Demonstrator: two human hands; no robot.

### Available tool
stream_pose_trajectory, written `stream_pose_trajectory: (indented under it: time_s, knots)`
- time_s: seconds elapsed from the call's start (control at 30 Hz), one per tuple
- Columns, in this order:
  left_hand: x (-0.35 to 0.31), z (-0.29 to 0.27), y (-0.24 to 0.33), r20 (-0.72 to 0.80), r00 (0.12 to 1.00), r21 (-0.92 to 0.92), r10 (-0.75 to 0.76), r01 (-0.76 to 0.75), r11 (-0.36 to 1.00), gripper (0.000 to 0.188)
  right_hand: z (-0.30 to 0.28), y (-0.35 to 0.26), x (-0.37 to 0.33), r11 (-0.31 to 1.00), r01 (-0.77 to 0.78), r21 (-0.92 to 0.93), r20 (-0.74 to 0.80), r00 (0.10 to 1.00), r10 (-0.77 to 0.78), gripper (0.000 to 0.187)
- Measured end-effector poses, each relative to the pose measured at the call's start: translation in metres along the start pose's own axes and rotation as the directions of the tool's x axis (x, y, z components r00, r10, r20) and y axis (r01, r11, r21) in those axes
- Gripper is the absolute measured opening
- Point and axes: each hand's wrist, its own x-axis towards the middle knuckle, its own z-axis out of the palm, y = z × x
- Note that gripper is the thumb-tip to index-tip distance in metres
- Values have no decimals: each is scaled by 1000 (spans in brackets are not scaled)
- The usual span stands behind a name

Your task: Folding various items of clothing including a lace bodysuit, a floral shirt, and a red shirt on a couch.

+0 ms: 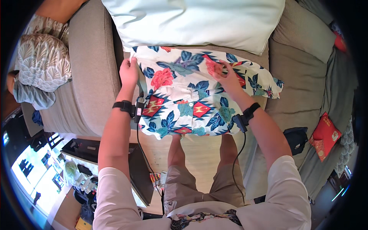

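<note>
A white button shirt [168, 96] with red flowers, blue leaves and red diamond shapes is spread in front of me. Its upper part lies against the couch seat, while the lower edge hangs over my legs. My left hand [129, 73] is closed on the shirt's left edge, thumb on top. On the right side, the curved fingers and thumb of my right hand [229, 79] hold the cloth beside a red flower; the fingertips are partly hidden. One sleeve reaches out to the right. A small button shows near the middle. Part of the cloth is blurred.
A large white cushion [199, 21] stands behind the shirt on the grey couch [94, 57]. Patterned pillows [42, 61] lie at the far left. To the right are a dark cap-like item [296, 140] and a red cushion-like packet [325, 136]. Cables hang from both wrist bands.
</note>
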Motion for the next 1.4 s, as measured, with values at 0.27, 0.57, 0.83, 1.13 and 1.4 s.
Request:
stream_pose_trajectory:
  time_s: [0.27,0.57,0.83,1.13,1.4]
  knots:
    - [-71,-2,25,66,815,512,576,-523,681,36,16,16,-12,1000,-14,-20,-45,999,13,74]
    - [-138,-19,-12,481,836,543,265,-522,658,25,-25,30,-30,998,-29,-48,17,999,29,43]
    - [-147,-53,-15,283,926,611,251,-376,696,18,-156,77,-55,985,-103,140,-735,655,173,33]
    - [-192,17,24,371,724,380,582,-690,616,38,-252,109,-44,767,-183,615,-626,479,616,54]
    - [-182,86,55,650,751,-70,-116,211,975,18,-157,24,-93,700,376,-607,-495,509,-704,10]
